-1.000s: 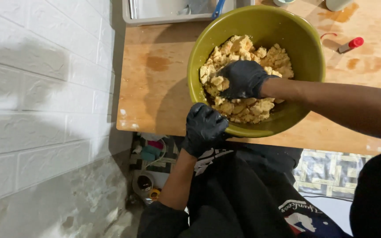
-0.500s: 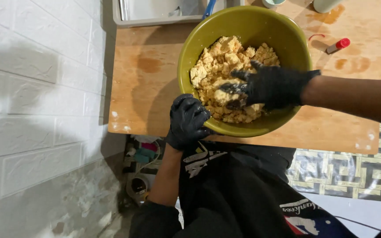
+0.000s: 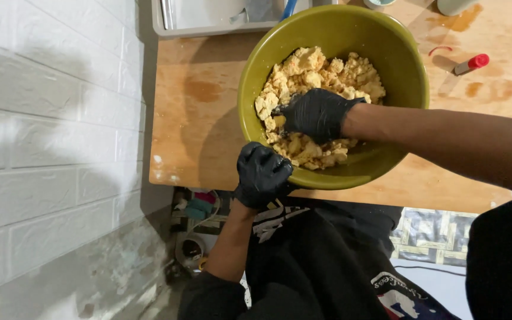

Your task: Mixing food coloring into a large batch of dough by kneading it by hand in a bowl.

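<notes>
A large olive-green bowl sits on a wooden table, filled with crumbly yellow dough. My left hand, in a black glove, grips the bowl's near rim. My right hand, also black-gloved, is down in the dough with fingers curled around a clump of it. My right forearm crosses over the bowl's right side.
A grey tray sits at the table's far edge. A red-capped marker lies at the right, near brown stains. A white brick wall runs along the left. Clutter lies on the floor under the table edge.
My right hand has shifted within the bowl, from the middle toward the left near side, kneading the dough. My left hand stays on the rim. The head camera moved a little.
</notes>
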